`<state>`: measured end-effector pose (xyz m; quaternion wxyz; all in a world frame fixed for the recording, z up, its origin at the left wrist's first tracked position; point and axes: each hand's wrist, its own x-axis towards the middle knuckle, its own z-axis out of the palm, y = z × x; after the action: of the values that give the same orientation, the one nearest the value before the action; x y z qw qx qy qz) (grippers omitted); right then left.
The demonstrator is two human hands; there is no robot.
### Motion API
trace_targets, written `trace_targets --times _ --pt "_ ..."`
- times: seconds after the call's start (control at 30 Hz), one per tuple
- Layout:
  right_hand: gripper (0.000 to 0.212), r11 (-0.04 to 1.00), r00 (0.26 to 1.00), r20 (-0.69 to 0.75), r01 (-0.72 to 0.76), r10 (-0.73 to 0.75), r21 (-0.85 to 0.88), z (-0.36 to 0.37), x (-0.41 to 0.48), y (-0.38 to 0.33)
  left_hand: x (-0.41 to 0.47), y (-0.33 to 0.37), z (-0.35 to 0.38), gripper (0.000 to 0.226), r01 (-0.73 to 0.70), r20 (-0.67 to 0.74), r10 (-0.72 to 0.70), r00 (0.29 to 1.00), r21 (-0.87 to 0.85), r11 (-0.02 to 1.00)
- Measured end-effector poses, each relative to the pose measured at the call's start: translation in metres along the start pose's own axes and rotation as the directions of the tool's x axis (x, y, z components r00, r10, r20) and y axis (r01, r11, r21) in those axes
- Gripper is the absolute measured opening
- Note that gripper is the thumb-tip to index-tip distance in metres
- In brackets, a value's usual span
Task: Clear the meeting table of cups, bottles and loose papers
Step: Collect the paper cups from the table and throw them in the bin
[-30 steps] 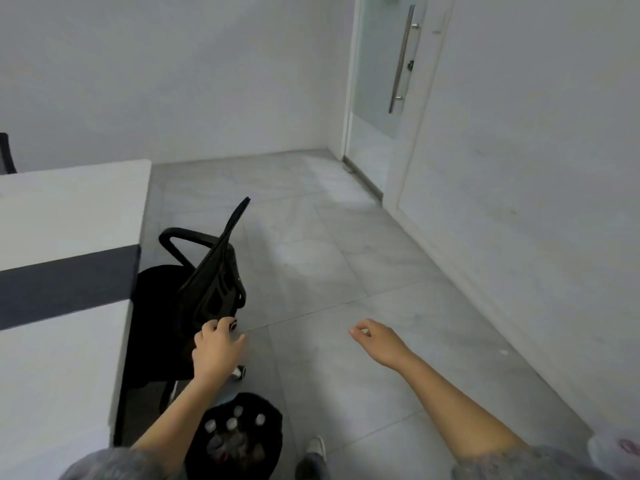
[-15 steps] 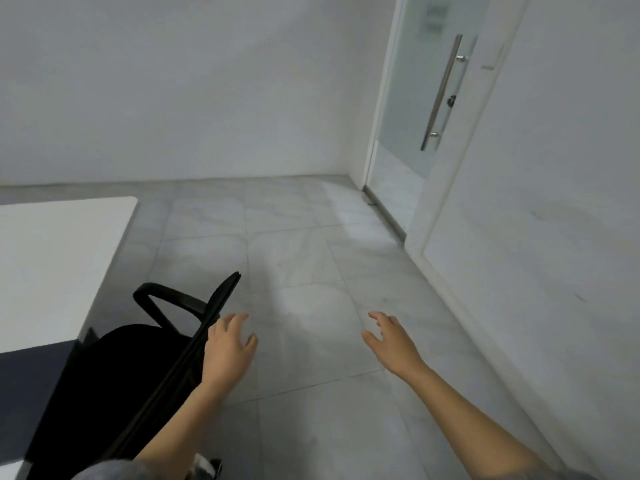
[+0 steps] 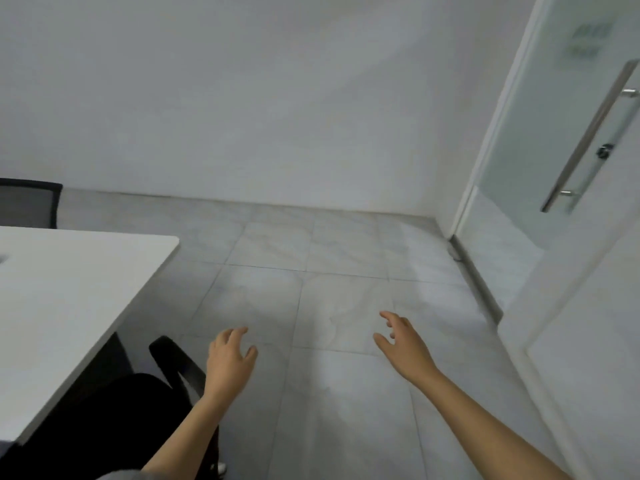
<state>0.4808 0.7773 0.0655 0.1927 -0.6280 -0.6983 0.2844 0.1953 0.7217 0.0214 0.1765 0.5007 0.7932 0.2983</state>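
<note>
White table; black chair

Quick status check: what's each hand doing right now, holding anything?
Left hand: open, fingers relaxed, holding nothing.
Right hand: open, fingers spread, holding nothing.

The tabletop looks smooth, matt white laminate. The floor is pale grey marbled tile with a faint sheen. The door is frosted glass, its handle brushed metal. The near chair is matt black, possibly fabric; the far chair shows dark mesh.
</note>
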Motion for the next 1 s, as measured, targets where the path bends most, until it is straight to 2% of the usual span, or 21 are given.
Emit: trace_targets --times 0.2,0.43,0.63,0.77,0.9,1.0 --pt "0.049 0.985 0.962 0.221 0.170 -0.159 -0.034 0.031 0.127 -0.039 0.061 -0.015 -0.003 0.045 0.227 -0.122 -0.225 0.967 0.004 0.974" --pt "0.051 0.897 0.841 0.385 0.436 -0.380 -0.067 0.117 0.262 -0.131 0.168 -0.074 -0.020 0.043 0.391 -0.262 -0.388 0.883 -0.045 0.919" --pt "0.052 0.835 0.760 0.494 0.539 -0.423 -0.113 0.170 0.379 -0.221 0.284 -0.117 -0.046 0.044 0.468 -0.269 -0.484 0.833 -0.128 0.875" --pt "0.051 0.831 0.746 0.524 0.543 -0.411 -0.120 0.197 0.437 -0.252 0.337 -0.133 -0.059 0.044 0.523 -0.266 -0.542 0.797 -0.145 0.840" --pt "0.052 0.806 0.675 0.633 0.577 -0.381 -0.130 0.236 0.481 -0.268 0.370 -0.164 -0.057 0.048 0.642 -0.229 -0.645 0.729 -0.097 0.761" --pt "0.052 0.781 0.615 0.682 0.616 -0.396 -0.102 0.264 0.529 -0.288 0.396 -0.181 -0.052 0.048 0.722 -0.218 -0.730 0.647 -0.133 0.679"
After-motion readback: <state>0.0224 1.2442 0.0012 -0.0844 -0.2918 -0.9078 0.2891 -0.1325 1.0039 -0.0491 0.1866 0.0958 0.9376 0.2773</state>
